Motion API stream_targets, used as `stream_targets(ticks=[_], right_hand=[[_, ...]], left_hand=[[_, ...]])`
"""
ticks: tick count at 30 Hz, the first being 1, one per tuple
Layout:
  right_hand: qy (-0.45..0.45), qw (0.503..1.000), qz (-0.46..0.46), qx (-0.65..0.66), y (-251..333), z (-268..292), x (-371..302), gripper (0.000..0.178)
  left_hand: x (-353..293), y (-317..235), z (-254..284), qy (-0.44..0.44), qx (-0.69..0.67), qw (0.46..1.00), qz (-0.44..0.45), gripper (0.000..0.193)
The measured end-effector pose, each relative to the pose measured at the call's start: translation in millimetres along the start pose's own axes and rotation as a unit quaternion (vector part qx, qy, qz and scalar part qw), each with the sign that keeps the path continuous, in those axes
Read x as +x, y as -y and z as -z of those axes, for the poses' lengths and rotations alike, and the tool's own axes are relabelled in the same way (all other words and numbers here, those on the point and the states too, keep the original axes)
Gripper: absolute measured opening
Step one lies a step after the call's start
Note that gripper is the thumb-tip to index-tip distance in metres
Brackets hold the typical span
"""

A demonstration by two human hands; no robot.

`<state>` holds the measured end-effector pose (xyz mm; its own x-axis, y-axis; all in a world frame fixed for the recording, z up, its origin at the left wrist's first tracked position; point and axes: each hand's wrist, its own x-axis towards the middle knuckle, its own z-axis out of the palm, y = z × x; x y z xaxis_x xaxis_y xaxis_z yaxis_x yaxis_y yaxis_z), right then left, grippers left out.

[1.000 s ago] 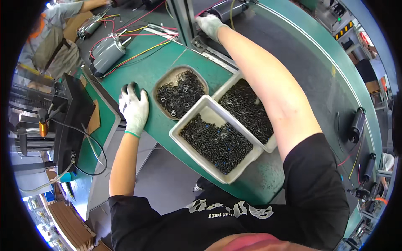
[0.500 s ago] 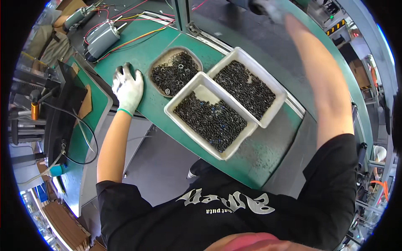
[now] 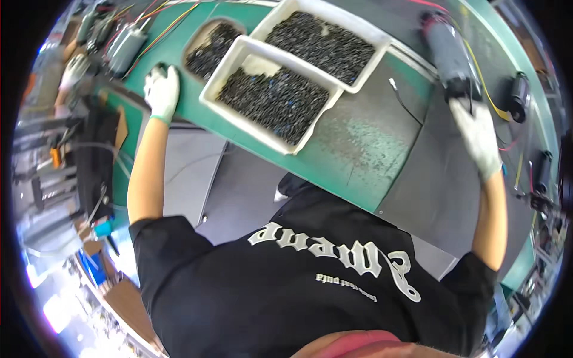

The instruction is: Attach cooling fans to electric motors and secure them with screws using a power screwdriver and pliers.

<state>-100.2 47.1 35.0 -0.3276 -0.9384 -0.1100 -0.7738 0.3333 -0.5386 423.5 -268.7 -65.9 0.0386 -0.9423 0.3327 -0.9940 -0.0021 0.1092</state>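
My right hand [image 3: 477, 134], in a white glove, is closed around the dark end of a grey cylindrical motor [image 3: 449, 53] over the dark surface at the right. Its fingertips are partly hidden by the motor's black end. My left hand [image 3: 162, 94], also gloved and with dark fingertips, rests on the green tabletop near its edge, holding nothing. Its fingers look loosely apart. Beside it is a rounded tray [image 3: 190, 43] of small black rings. Two white bins, a near one [image 3: 243, 131] and a far one [image 3: 382, 52], hold many small black parts.
More motors with coloured wires, including a grey one [image 3: 126, 51], lie at the upper left. A black cylinder [image 3: 519, 95] sits at the far right. A cable with a white connector [image 3: 392, 82] lies by the bins. Another person's gloved hand [image 3: 74, 70] shows at far left.
My right hand has come from the far edge toward me on the right, with the motor in it. My left hand stays on the tabletop while the whole view has shifted.
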Motion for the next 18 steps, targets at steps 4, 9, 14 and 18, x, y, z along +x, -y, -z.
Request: stream_targets(ticks=[4, 9, 14, 18], right_hand=[[-0.063, 0.982, -0.12, 0.131, 0, -47, -71, 0.034], [-0.112, 0.958, -0.144, 0.221, 18, -68, -104, 0.033], [-0.035, 0.946, -0.102, 0.306, -4, -71, -119, 0.015], [0.025, 0.906, -0.162, 0.39, -20, -17, -169, 0.044]], left_hand=[[11, -22, 43, 0.01, -0.087, 0.995, -0.043, 0.052], [-76, -202, 133, 0.11, -0.195, 0.928, -0.299, 0.043], [-50, -277, 57, 0.047, -0.04, 0.899, -0.434, 0.039], [-20, -290, 22, 0.054, -0.006, 0.887, -0.458, 0.054]])
